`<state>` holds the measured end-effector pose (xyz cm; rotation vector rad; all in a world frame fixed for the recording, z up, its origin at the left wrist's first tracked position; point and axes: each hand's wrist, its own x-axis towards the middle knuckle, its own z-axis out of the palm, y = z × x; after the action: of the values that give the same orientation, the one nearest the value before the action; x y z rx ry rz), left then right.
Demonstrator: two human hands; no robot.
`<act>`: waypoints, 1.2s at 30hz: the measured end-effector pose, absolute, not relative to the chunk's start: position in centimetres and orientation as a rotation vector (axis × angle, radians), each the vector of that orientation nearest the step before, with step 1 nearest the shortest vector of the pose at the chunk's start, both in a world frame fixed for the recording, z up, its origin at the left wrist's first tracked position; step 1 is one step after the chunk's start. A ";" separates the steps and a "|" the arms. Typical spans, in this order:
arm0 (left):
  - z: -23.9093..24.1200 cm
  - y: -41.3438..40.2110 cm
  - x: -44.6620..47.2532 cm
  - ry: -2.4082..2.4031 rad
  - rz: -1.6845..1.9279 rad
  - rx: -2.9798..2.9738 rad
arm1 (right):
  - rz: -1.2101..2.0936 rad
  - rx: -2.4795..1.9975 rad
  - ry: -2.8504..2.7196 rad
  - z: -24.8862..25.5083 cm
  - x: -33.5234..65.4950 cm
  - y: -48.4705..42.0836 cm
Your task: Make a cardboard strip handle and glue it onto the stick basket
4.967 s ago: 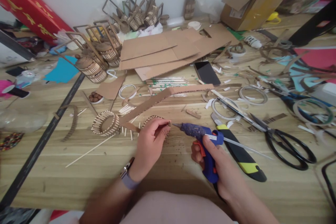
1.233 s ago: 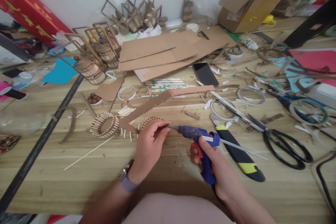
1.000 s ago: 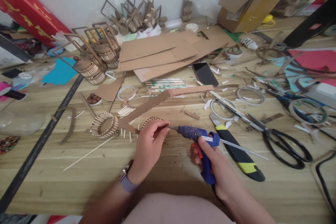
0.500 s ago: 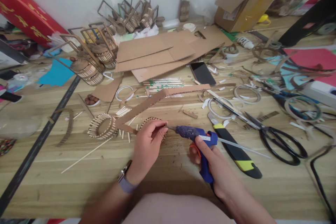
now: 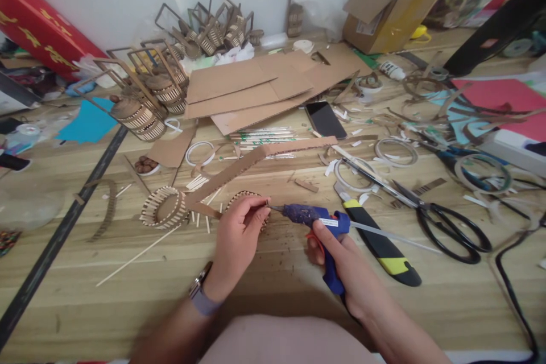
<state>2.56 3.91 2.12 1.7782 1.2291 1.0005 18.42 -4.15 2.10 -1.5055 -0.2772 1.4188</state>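
A blue hot glue gun (image 5: 303, 214) is in my right hand (image 5: 347, 267), with a finger on its orange trigger and a clear glue stick (image 5: 394, 238) jutting from its back. Its nozzle tip meets the edge of a small stick-lined cardboard ring (image 5: 241, 195), close to the fingertips of my left hand (image 5: 241, 233). My left thumb and fingers pinch that ring's rim, and the hand covers most of it. To the left, a second stick-lined ring (image 5: 164, 209) stands on the table beside a bent cardboard strip (image 5: 232, 170). Thin wooden sticks (image 5: 203, 219) lie between the two rings.
Right of the glue gun lie a utility knife (image 5: 381, 244) and black-handled scissors (image 5: 452, 230). Tape rolls (image 5: 396, 152), a phone (image 5: 326, 120) and cardboard sheets (image 5: 256, 88) are beyond. Several finished small stick baskets (image 5: 143, 116) stand back left. A bowl of brown balls (image 5: 146, 166) sits nearer.
The whole scene has shifted slightly left in view. Both hands keep their holds, and the nozzle stays at the ring's edge.
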 end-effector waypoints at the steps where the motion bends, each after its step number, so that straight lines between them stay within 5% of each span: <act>1: 2.2 3.9 2.6 1.228 0.997 1.777 | 1.416 -1.513 -0.286 2.1 18.5 -4.1; 22: 2.6 3.9 2.6 1.198 0.981 1.720 | 1.609 -1.510 -0.534 2.6 22.5 -4.6; 28: 2.3 3.9 2.5 1.191 0.992 1.746 | 0.834 -2.033 -1.493 5.4 26.4 -4.4; 33: 2.1 4.0 2.5 1.173 1.011 1.778 | -0.145 -1.780 -1.687 11.3 26.4 -2.0; 36: 2.2 4.0 2.6 1.168 1.025 1.801 | -0.375 -1.583 -1.891 12.6 26.0 0.4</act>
<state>2.64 4.00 2.17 1.8013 1.1676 1.0247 26.03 0.36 12.59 -1.5832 -1.8911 -0.3753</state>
